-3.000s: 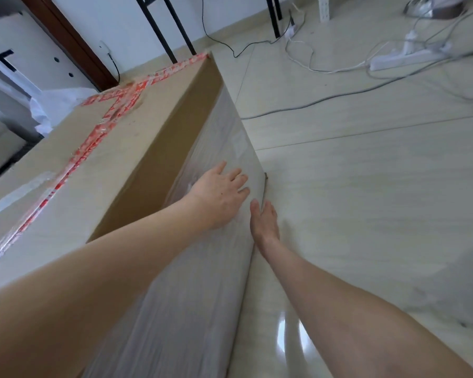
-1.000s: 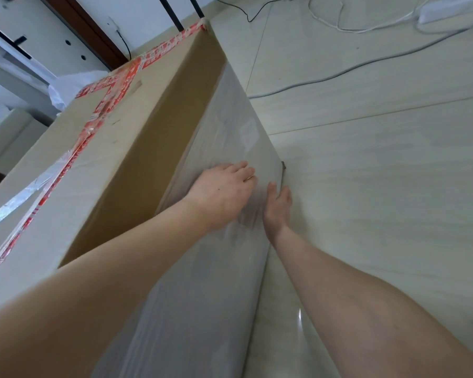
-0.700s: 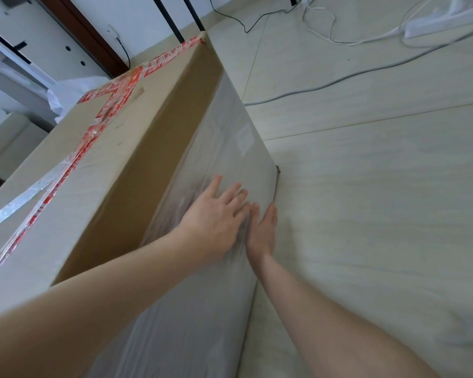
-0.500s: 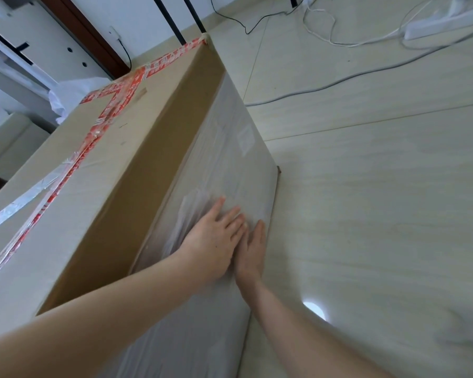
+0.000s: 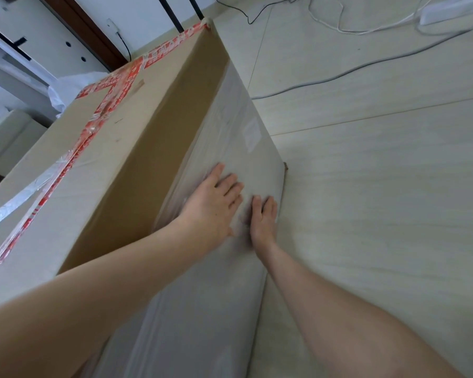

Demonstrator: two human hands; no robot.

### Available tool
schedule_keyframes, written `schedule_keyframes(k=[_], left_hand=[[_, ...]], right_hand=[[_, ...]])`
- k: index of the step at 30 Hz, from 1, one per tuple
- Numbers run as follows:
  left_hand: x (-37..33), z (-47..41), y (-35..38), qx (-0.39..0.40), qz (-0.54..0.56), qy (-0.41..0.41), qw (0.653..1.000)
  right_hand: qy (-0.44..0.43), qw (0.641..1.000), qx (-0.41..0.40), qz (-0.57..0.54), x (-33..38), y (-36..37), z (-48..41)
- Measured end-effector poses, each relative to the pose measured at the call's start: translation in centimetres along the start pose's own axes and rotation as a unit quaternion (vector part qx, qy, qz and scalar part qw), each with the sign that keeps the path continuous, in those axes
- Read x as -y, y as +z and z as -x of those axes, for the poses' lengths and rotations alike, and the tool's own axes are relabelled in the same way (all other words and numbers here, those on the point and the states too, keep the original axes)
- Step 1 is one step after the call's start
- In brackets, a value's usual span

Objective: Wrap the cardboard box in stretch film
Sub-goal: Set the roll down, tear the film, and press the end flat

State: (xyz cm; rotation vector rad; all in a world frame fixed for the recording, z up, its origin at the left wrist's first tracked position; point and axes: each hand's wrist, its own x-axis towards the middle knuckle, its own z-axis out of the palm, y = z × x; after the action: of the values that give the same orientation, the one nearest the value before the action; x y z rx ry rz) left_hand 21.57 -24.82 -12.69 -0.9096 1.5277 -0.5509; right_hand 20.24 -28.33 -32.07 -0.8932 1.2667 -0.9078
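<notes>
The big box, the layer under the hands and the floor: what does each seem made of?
Cardboard box: matt brown cardboard, dull and fibrous where bare. Stretch film: thin clear plastic, glossy, with fine wrinkles and a milky sheen. Floor: pale, smooth, slightly shiny; streaked grain and thin joints suggest tile or wood-look planks, not sure which.
</notes>
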Motion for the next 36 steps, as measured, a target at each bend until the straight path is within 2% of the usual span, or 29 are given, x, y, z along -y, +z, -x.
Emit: schedule_keyframes(k=[7,10,13,18,21,24,29,36], left_hand=[[0.8,-0.8,-0.3,-0.031,0.012,-0.02,0.999],[1.4,-0.4,-1.3,-0.115,0.101,-0.031,0.988],[2.5,-0.1,-2.6,-0.164,0.136,-0.036,0.976],[1.8,1.1,-1.8,-0.117,0.074,-0.037,0.99],[0.7,1.9,-0.7,-0.068,0.03,-0.021,0.997],[0.4,2.0,0.0,-0.049,-0.003,-0.043,0.998],[0.5,1.8,0.2,-0.03,-0.019,-0.051,0.998],[0.5,1.6,0.6,-0.024,-0.028,-0.051,0.998]], right_hand=[[0.041,0.999,-0.01,-0.009,0.3,-0.7,-3.0],[0.072,0.994,-0.081,-0.013,1.1,-2.2,-3.4],[0.044,0.995,-0.093,-0.018,1.8,-2.9,-2.1],[-0.027,0.996,-0.084,-0.031,1.6,-0.9,2.5],[-0.045,0.996,-0.056,-0.046,2.1,0.3,4.3],[-0.064,0.997,-0.027,-0.044,3.2,1.3,4.7],[-0.059,0.998,-0.025,0.008,3.7,2.3,4.5],[-0.048,0.998,-0.037,0.009,3.9,2.7,4.5]])
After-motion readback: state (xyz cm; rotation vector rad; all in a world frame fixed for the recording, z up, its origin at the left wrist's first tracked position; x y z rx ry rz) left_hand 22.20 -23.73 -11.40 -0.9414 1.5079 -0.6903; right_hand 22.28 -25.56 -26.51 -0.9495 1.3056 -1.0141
